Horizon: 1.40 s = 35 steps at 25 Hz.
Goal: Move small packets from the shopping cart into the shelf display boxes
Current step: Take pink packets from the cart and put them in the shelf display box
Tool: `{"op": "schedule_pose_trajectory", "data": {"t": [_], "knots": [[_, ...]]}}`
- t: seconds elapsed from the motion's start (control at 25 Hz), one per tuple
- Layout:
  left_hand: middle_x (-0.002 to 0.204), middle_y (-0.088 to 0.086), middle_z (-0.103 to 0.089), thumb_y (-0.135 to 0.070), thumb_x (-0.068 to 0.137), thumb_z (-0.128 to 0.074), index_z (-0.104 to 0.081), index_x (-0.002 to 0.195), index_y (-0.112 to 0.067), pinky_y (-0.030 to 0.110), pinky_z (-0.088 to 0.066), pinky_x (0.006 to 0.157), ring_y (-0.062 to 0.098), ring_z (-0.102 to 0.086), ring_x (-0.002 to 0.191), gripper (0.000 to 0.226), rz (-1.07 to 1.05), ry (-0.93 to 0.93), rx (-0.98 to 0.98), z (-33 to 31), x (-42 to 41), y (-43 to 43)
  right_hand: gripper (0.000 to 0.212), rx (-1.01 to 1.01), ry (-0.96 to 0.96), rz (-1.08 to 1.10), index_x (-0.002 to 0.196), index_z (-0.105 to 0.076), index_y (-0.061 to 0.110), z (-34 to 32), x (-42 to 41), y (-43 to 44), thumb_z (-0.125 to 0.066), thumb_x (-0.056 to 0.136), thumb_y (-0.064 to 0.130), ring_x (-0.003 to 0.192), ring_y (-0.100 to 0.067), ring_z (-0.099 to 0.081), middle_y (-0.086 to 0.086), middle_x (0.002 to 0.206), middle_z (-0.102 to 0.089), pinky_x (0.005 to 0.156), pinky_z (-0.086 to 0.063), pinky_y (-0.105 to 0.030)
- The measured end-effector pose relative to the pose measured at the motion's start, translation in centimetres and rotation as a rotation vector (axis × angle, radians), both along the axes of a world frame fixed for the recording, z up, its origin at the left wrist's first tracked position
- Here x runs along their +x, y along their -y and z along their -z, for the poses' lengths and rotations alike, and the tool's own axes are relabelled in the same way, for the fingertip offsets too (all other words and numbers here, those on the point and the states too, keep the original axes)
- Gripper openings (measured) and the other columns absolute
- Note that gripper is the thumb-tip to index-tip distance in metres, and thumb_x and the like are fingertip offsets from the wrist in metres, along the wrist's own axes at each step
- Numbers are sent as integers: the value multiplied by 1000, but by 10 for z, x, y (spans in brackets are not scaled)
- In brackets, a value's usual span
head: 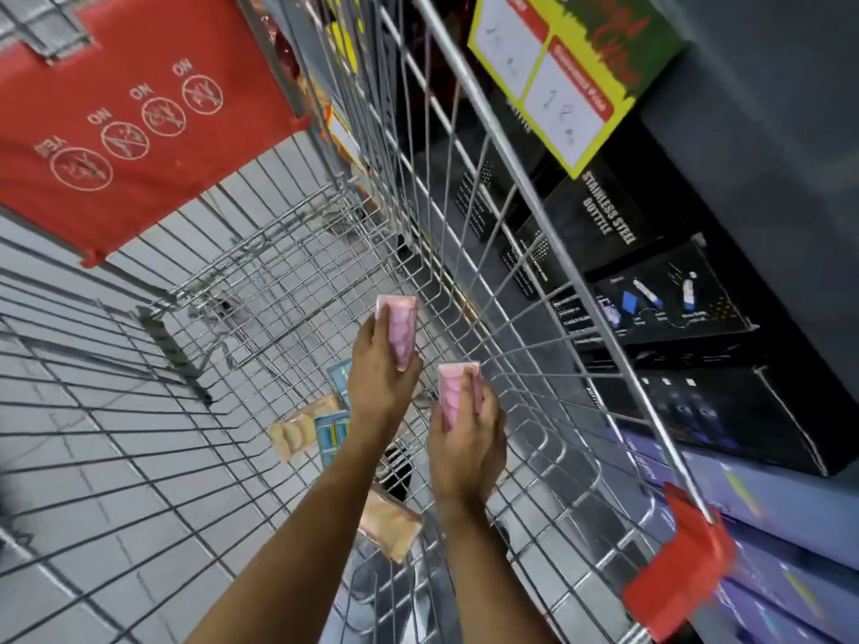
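Observation:
Both my hands are inside the wire shopping cart (488,253). My left hand (379,374) grips a pink packet (400,330) held upright above the cart floor. Just to its right and nearer to me, my right hand (465,439) grips a second pink packet (455,395). On the cart floor below lie an orange packet (302,429), two blue packets (332,434) (341,376) and, closer to me, another orange packet (390,527), partly hidden by my forearms.
The cart's red child-seat flap (125,132) is at the upper left. Past the cart's right wall stand shelves with black stainless steel bottle boxes (669,295), a yellow price sign (553,86) and purple boxes (767,527) lower down. A red corner bumper (678,564) caps the cart rim.

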<state>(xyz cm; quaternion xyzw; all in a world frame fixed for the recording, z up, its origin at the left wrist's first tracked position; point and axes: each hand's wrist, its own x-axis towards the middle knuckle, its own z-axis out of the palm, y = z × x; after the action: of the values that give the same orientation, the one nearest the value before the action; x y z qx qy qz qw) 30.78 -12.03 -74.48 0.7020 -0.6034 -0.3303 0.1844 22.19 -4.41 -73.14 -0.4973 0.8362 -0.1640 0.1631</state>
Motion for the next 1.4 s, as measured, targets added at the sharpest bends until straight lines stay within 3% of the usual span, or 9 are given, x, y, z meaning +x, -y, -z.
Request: {"op": "schedule_pose_trajectory", "data": {"t": [0.12,0.32,0.44,0.52,0.64,0.76,0.96,1.16,1.4], "knots": [[141,19,-38,-25,82,-66,-24,143,-11,41,-46,91,31,-46,119,75,-20,-7,-64,-22,8,-3,59,-22,22,8,126,-53,12,-18,5,6,-77,74,27,96,-31,-59,-19,120,-59,71,-55,-38],[137,23,-41,-12,79,-71,-35,139,-5,36,-35,103,32,-40,125,70,-191,-103,-240,-99,31,-10,52,-161,65,-47,122,-57,11,-81,24,12,-74,76,30,102,-31,-59,-16,125,-58,76,-54,-41],[128,26,-47,-10,75,-74,-40,136,-4,37,-37,101,34,-45,117,69,-270,-133,-367,-161,43,-10,50,-268,24,-133,115,-63,14,-136,27,14,-80,70,26,96,-28,-62,-16,118,-63,72,-54,-35],[123,26,-50,-19,73,-71,-42,135,-7,40,-39,98,34,-47,113,69,-293,-143,-441,-195,48,-7,47,-307,-2,-144,112,-65,16,-171,26,19,-81,69,26,92,-29,-63,-17,116,-64,69,-53,-32],[121,25,-52,-24,72,-68,-45,133,-8,34,-37,99,33,-48,112,67,-274,-177,-572,-255,38,-1,43,-436,-35,-138,110,-66,15,-227,12,28,-79,70,27,92,-33,-62,-19,115,-64,71,-54,-36],[122,26,-53,-9,73,-74,-46,132,-2,23,-31,100,33,-48,114,65,-182,-193,-715,-308,13,10,44,-577,-38,-94,108,-66,12,-278,-12,44,-80,69,25,88,-36,-62,-22,115,-63,67,-54,-38],[126,25,-51,-13,74,-71,-45,132,-3,35,-36,99,35,-48,116,65,39,-298,-732,-374,-61,14,39,-674,-146,64,99,-62,8,-349,-86,38,-81,67,23,76,-36,-62,-22,108,-61,54,-51,-35],[126,22,-51,-16,75,-71,-49,127,-7,42,-41,94,37,-48,115,57,315,-345,-618,-397,-164,-1,37,-615,-304,210,95,-61,2,-390,-179,3,-79,70,22,72,-39,-59,-23,99,-59,49,-49,-38],[109,22,-63,-25,62,-71,-61,110,-4,34,-42,85,35,-57,104,53,617,-393,-477,-402,-271,-50,43,-563,-367,515,103,-60,0,-394,-276,-53,-77,72,26,72,-43,-60,-27,94,-57,55,-49,-43]]}}
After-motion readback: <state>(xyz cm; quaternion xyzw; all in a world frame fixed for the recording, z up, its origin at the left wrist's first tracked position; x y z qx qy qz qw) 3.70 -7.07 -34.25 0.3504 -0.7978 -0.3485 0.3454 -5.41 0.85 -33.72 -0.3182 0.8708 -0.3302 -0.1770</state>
